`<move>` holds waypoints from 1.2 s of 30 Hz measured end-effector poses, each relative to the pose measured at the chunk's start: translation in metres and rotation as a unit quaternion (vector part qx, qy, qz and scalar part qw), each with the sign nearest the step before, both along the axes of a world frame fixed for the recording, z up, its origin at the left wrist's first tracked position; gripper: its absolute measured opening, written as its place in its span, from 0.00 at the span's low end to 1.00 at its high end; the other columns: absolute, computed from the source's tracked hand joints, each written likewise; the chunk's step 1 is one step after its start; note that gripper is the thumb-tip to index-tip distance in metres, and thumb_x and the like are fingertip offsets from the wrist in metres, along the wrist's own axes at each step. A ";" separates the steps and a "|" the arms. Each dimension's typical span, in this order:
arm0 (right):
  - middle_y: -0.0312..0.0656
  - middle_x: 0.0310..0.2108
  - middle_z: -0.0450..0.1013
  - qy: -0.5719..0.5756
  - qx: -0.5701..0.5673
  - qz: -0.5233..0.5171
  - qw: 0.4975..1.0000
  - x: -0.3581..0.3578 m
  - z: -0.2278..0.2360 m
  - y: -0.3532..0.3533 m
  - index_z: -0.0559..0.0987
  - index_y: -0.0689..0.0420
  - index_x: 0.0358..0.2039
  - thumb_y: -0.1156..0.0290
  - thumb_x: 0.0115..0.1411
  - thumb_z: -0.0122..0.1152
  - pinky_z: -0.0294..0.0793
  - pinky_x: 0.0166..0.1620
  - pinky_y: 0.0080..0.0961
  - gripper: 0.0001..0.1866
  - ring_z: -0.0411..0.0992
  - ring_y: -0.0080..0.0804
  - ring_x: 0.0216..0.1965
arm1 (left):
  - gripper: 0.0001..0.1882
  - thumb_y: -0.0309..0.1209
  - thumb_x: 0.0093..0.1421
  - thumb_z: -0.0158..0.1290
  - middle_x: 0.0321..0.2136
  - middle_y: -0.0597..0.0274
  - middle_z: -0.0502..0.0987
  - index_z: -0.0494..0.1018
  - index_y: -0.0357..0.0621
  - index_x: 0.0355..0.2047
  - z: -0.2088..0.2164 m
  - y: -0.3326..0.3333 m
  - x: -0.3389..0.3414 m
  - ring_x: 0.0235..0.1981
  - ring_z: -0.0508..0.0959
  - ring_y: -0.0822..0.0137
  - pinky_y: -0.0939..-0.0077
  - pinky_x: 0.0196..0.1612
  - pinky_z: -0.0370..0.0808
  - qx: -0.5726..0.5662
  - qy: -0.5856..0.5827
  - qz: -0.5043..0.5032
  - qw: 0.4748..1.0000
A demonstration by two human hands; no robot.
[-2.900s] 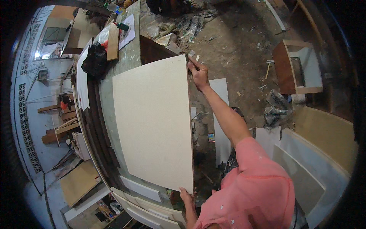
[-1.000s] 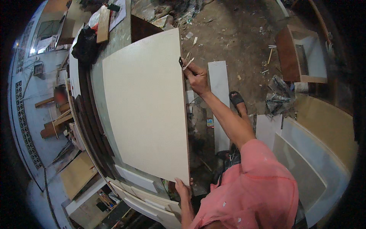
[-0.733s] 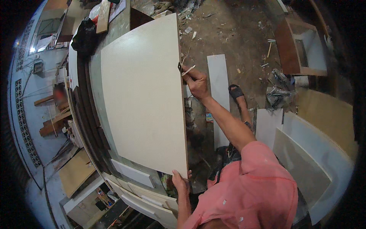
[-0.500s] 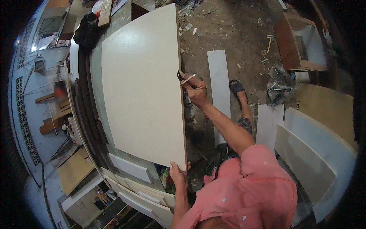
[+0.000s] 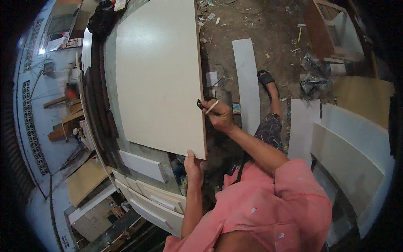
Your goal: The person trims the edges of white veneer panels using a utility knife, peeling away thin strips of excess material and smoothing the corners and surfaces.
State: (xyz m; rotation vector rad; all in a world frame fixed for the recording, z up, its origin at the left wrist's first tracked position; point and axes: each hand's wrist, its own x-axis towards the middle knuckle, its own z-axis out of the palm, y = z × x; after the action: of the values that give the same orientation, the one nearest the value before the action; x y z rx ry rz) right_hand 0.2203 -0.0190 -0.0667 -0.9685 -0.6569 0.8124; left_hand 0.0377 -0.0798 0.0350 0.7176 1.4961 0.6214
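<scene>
A large cream-coloured board (image 5: 161, 80) lies flat on the workbench. My left hand (image 5: 193, 170) grips its near right corner, thumb on top and fingers out of sight below. At the board's right edge, my right hand (image 5: 219, 114) is closed on a small dark flat piece (image 5: 199, 104) that looks like a blade, its tip against the edge. A thin pale stick (image 5: 212, 106) shows across the fingers of that hand; I cannot tell whether it belongs to the same tool.
Smaller white panels (image 5: 142, 165) lie on the bench by the board's near end. A black plastic bag (image 5: 101, 21) sits at the far left. On the littered floor at right are a long white strip (image 5: 247, 80), a wooden cabinet frame (image 5: 331, 31) and leaning boards (image 5: 346, 166).
My right hand has slid along the board's right edge toward me with the dark piece. My left hand stays at the corner. The whole view has shifted.
</scene>
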 end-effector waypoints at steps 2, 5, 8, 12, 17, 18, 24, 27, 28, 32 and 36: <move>0.39 0.30 0.74 0.003 0.047 -0.019 0.999 -0.017 -0.010 -0.014 0.81 0.60 0.47 0.87 0.54 0.60 0.71 0.36 0.21 0.19 0.71 0.25 0.31 | 0.26 0.50 0.70 0.42 0.39 0.61 0.74 0.65 0.39 0.53 -0.003 0.001 0.002 0.37 0.75 0.67 0.70 0.35 0.71 0.004 0.007 0.016 1.000; 0.41 0.31 0.74 0.012 0.063 0.003 0.998 -0.035 -0.006 -0.037 0.82 0.57 0.48 0.88 0.51 0.62 0.71 0.34 0.22 0.23 0.72 0.28 0.30 | 0.26 0.50 0.70 0.42 0.38 0.63 0.74 0.67 0.39 0.52 -0.005 0.003 -0.002 0.35 0.75 0.68 0.71 0.35 0.71 0.007 -0.005 0.006 1.000; 0.41 0.32 0.74 -0.074 0.053 0.039 0.995 -0.045 -0.010 -0.061 0.79 0.57 0.53 0.92 0.50 0.54 0.75 0.37 0.23 0.29 0.75 0.30 0.33 | 0.25 0.50 0.70 0.42 0.39 0.64 0.75 0.68 0.40 0.52 -0.004 0.006 -0.008 0.36 0.75 0.69 0.70 0.37 0.72 0.002 -0.010 -0.028 1.000; 0.41 0.33 0.74 -0.068 0.075 0.067 0.993 -0.061 -0.017 -0.080 0.79 0.54 0.53 0.91 0.48 0.56 0.75 0.36 0.23 0.31 0.75 0.32 0.32 | 0.24 0.50 0.71 0.41 0.37 0.63 0.76 0.69 0.41 0.49 0.003 0.005 0.009 0.32 0.76 0.71 0.76 0.32 0.73 0.023 -0.007 -0.001 1.000; 0.41 0.35 0.75 -0.050 0.079 0.155 0.983 -0.068 -0.017 -0.097 0.81 0.52 0.52 0.88 0.47 0.57 0.75 0.39 0.25 0.30 0.75 0.33 0.34 | 0.24 0.49 0.71 0.40 0.37 0.63 0.76 0.70 0.41 0.49 0.000 0.007 -0.007 0.32 0.76 0.70 0.72 0.35 0.75 0.006 -0.008 -0.025 1.000; 0.41 0.34 0.74 -0.066 0.094 0.140 0.983 -0.069 -0.017 -0.098 0.81 0.52 0.52 0.89 0.46 0.57 0.75 0.38 0.25 0.31 0.75 0.32 0.34 | 0.24 0.49 0.71 0.40 0.37 0.62 0.76 0.70 0.41 0.49 0.000 0.007 -0.009 0.32 0.76 0.70 0.71 0.36 0.75 -0.001 -0.006 -0.026 1.000; 0.40 0.32 0.74 -0.094 0.100 0.140 0.981 -0.016 0.008 -0.103 0.81 0.55 0.50 0.88 0.50 0.59 0.75 0.36 0.24 0.26 0.75 0.30 0.33 | 0.19 0.44 0.70 0.43 0.37 0.60 0.76 0.70 0.40 0.47 -0.002 0.005 -0.002 0.37 0.76 0.65 0.67 0.42 0.75 -0.002 -0.037 0.007 0.999; 0.35 0.32 0.75 0.176 -0.135 -0.001 0.975 0.032 -0.020 -0.092 0.80 0.57 0.49 0.80 0.59 0.57 0.73 0.37 0.22 0.16 0.73 0.24 0.34 | 0.18 0.40 0.68 0.48 0.39 0.56 0.76 0.69 0.38 0.49 -0.004 -0.006 -0.003 0.39 0.77 0.63 0.64 0.44 0.75 -0.032 -0.023 0.037 0.999; 0.32 0.32 0.74 0.352 -0.249 -0.039 0.902 0.052 -0.038 -0.085 0.80 0.57 0.48 0.77 0.62 0.56 0.72 0.38 0.21 0.14 0.72 0.21 0.33 | 0.19 0.40 0.68 0.50 0.40 0.55 0.77 0.70 0.36 0.49 -0.003 -0.010 0.004 0.40 0.77 0.62 0.63 0.43 0.75 -0.063 0.013 0.049 0.997; 0.30 0.27 0.71 0.303 -0.220 -0.057 0.925 0.135 -0.062 -0.014 0.79 0.59 0.45 0.67 0.64 0.59 0.67 0.33 0.18 0.13 0.68 0.17 0.28 | 0.18 0.41 0.69 0.48 0.36 0.54 0.77 0.71 0.37 0.44 -0.001 -0.016 0.023 0.37 0.77 0.63 0.66 0.42 0.75 -0.092 0.023 0.097 0.991; 0.30 0.26 0.72 0.201 -0.217 0.115 0.948 0.203 -0.027 0.098 0.79 0.60 0.41 0.64 0.65 0.58 0.67 0.34 0.17 0.12 0.68 0.19 0.28 | 0.18 0.43 0.69 0.47 0.33 0.54 0.76 0.71 0.37 0.40 -0.008 -0.033 0.024 0.35 0.76 0.64 0.67 0.41 0.75 -0.067 -0.067 0.256 0.962</move>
State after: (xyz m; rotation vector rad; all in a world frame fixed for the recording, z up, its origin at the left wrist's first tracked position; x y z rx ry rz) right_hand 0.4233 0.0794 -0.0939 -1.0855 -0.2360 1.3577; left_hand 0.0618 -0.1129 0.0269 0.1706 1.5855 0.9256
